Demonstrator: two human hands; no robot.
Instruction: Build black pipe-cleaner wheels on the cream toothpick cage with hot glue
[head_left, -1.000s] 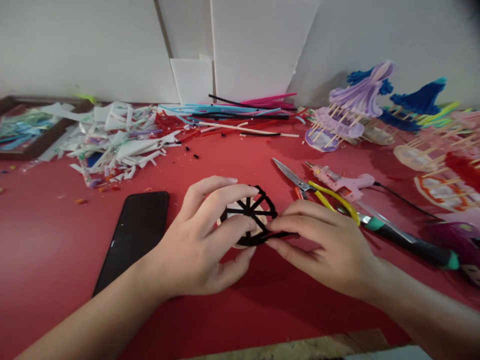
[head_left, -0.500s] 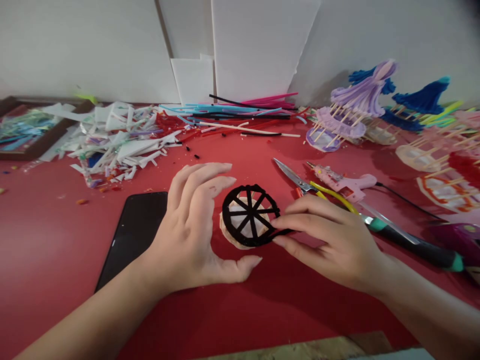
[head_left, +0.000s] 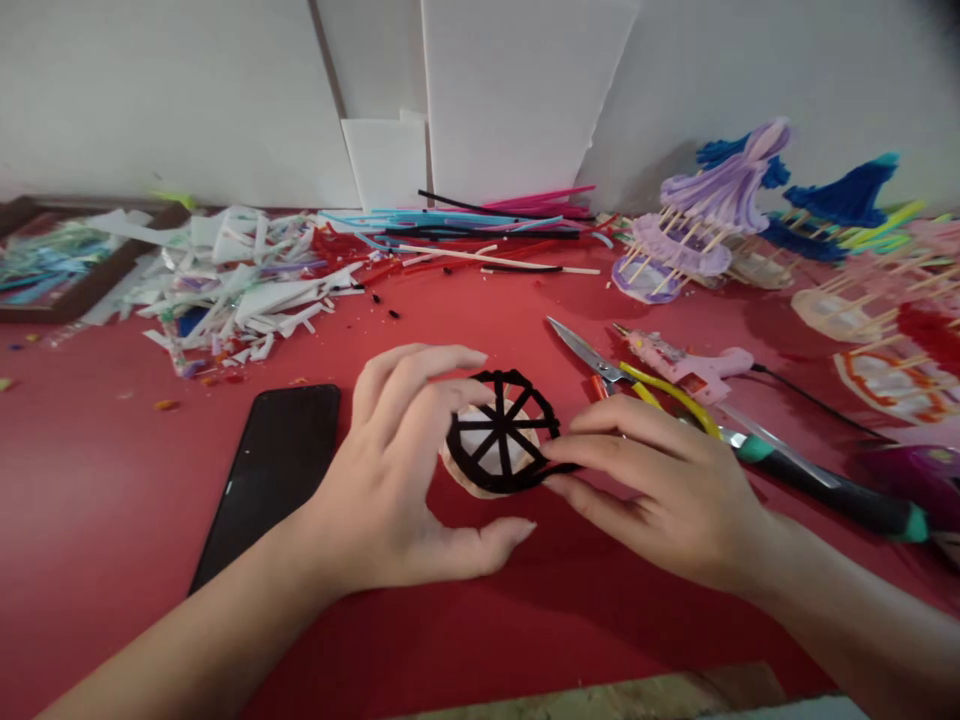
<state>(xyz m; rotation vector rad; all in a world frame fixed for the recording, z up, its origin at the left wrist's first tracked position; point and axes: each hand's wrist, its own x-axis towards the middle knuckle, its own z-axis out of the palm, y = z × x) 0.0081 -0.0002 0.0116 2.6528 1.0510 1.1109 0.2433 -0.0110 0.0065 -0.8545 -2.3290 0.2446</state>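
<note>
A black spoked wheel (head_left: 501, 424), seemingly made of pipe cleaner, lies over a round cream-edged base (head_left: 472, 484) with a white middle. My right hand (head_left: 660, 490) pinches the wheel's loose black end at its right edge between thumb and fingers. Curved around the wheel's left side is my left hand (head_left: 405, 470), thumb and fingers wide apart. Its fingertips overlap the wheel's upper left rim; whether they touch it I cannot tell. Left of that hand lies a black phone (head_left: 270, 470).
Scissors (head_left: 589, 350), a pink glue gun (head_left: 686, 365) and a black-and-green handled tool (head_left: 832, 490) lie right. Behind are white scraps (head_left: 247, 270), pipe cleaners (head_left: 465, 225), a purple carousel-like model (head_left: 675, 230) and a blue one (head_left: 840, 195). A brown tray (head_left: 75, 290) stands far left.
My left hand has moved slightly right and its fingers have come down over the wheel's upper left rim. My right hand keeps its pinch, almost unmoved.
</note>
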